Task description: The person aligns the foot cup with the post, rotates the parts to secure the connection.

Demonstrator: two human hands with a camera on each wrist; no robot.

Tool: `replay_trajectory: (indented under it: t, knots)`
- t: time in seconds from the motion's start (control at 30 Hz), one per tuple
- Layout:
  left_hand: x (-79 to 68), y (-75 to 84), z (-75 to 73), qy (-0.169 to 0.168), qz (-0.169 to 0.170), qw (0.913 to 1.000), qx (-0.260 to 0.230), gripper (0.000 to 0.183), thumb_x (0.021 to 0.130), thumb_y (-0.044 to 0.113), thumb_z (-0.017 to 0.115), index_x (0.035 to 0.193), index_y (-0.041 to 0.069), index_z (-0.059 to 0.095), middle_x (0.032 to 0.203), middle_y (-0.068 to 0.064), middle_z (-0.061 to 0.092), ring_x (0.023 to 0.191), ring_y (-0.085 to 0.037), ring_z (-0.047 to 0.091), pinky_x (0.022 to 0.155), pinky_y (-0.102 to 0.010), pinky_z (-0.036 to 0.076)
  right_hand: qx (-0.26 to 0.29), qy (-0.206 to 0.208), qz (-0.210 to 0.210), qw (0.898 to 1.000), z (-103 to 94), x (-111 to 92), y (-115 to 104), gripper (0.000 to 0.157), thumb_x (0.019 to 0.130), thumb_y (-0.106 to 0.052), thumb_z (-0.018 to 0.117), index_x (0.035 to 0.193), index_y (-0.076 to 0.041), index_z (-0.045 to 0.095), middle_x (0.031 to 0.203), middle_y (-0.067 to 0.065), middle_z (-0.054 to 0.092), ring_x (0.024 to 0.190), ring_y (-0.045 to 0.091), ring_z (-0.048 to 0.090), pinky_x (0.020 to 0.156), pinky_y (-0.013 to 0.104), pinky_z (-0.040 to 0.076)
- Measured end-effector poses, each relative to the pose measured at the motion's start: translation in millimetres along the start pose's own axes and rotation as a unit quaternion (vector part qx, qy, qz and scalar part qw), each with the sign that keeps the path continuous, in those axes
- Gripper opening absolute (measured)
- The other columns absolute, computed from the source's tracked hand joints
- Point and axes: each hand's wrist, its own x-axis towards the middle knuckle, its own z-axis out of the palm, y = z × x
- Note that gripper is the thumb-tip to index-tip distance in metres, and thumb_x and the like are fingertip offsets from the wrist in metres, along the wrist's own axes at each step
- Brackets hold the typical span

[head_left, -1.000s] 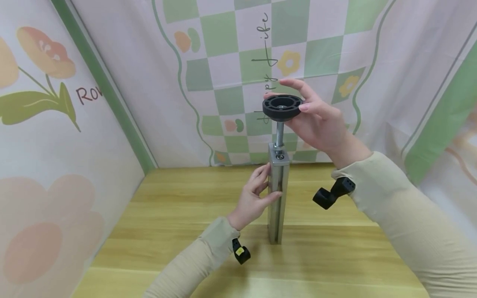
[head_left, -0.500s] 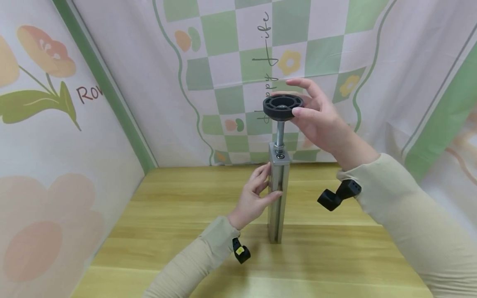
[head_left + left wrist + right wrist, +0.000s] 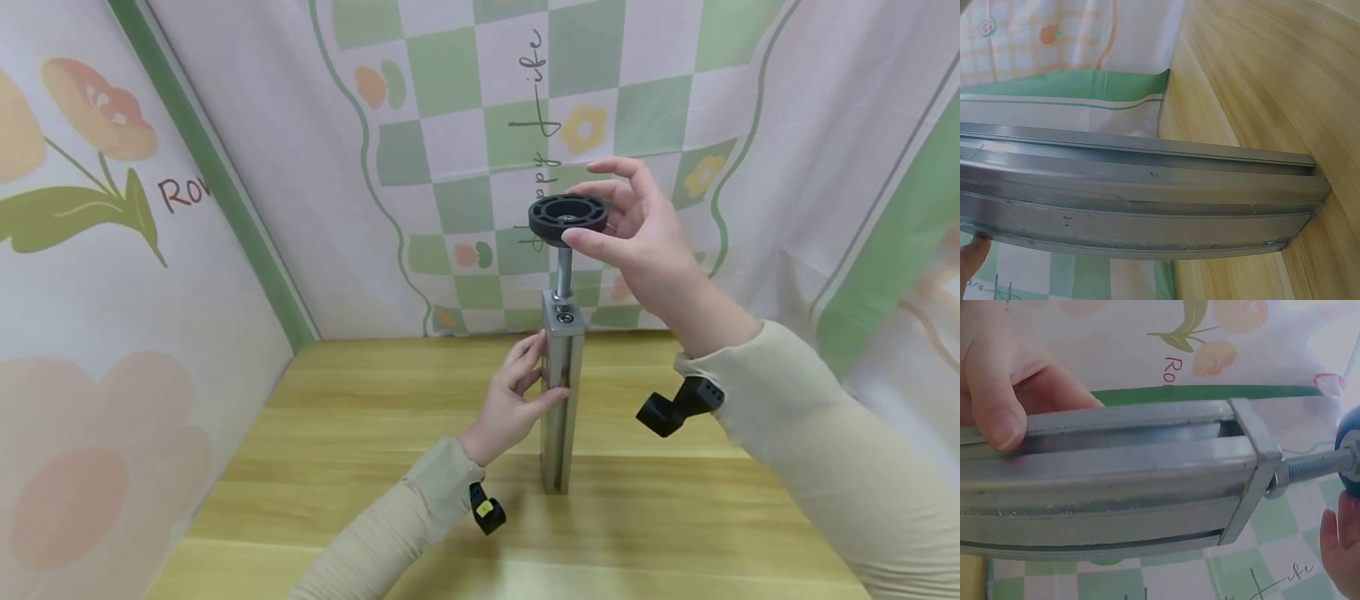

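A silver aluminium profile (image 3: 557, 417) stands upright on the table, grooved along its sides. Its top end carries a bolted end plate (image 3: 564, 325). From the plate rises the threaded stud (image 3: 564, 271) of a levelling foot (image 3: 546, 227), whose black round base faces up. My left hand (image 3: 504, 408) grips the profile in its upper half; the left thumb (image 3: 1004, 425) lies along a groove in the right wrist view. At the foot's rim, my right hand (image 3: 648, 237) has its thumb in front and fingers behind, index finger raised. A nut (image 3: 1277, 478) sits against the end plate.
The wooden table (image 3: 360, 417) runs back to a checked curtain (image 3: 442, 142). A flowered curtain (image 3: 67, 292) closes the left side. Black wrist mounts (image 3: 663, 414) hang below both sleeves.
My right thumb has slid left along the front of the foot's rim, while the fingers behind have shifted right. My left hand and the profile hold their place.
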Motion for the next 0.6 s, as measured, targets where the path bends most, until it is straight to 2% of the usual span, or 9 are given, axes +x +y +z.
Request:
replay_trajectory:
  t: [0.13,0.23,0.43,0.53,0.6]
  knots:
    - [0.5,0.8,0.6,0.002,0.006,1.0,-0.003,0.068,0.083,-0.014,0.062,0.142,-0.009,0.028,0.145,-0.025,0.03,0.126,-0.035,0.042,0.098,-0.051,0.045,-0.021,0.034,-0.006,0.999,7.0,-2,-2,0.055,0.079,0.011,0.066,0.123,-0.014,0.043,0.111,0.003,0.056,0.095,0.014,0.06,0.079,0.016,0.053]
    - [0.7,2.2,0.9,0.004,0.009,0.9999,-0.005,0.069,0.082,-0.014,0.062,0.142,-0.009,0.028,0.145,-0.025,0.03,0.126,-0.035,0.042,0.097,-0.052,0.045,-0.063,0.062,-0.012,0.996,11.9,-3,-3,0.057,0.077,0.007,0.071,0.121,-0.014,0.044,0.109,0.002,0.056,0.09,0.014,0.061,0.076,0.015,0.052]
    - [0.6,3.5,1.0,0.004,0.008,0.9999,-0.008,0.07,0.082,-0.015,0.062,0.142,-0.009,0.027,0.145,-0.025,0.03,0.125,-0.033,0.042,0.096,-0.053,0.045,-0.17,0.097,-0.018,0.981,16.8,-5,-3,0.058,0.076,0.0,0.076,0.122,-0.014,0.044,0.106,-0.001,0.056,0.088,0.015,0.059,0.077,0.016,0.05]
    - [0.3,3.3,1.0,0.003,0.004,1.0,-0.008,0.069,0.082,-0.015,0.062,0.142,-0.009,0.027,0.145,-0.025,0.03,0.125,-0.033,0.042,0.097,-0.05,0.045,-0.174,0.095,-0.025,0.98,16.7,-6,-3,0.058,0.076,0.001,0.075,0.123,-0.013,0.043,0.106,-0.001,0.055,0.089,0.014,0.059,0.078,0.016,0.049]
    - [-0.1,3.0,1.1,0.003,-0.001,1.0,-0.007,0.069,0.082,-0.014,0.062,0.142,-0.008,0.028,0.146,-0.024,0.029,0.126,-0.033,0.042,0.099,-0.047,0.046,-0.147,0.077,-0.03,0.986,14.9,-6,-3,0.057,0.078,0.003,0.072,0.123,-0.013,0.042,0.107,0.001,0.054,0.09,0.015,0.059,0.08,0.016,0.049]
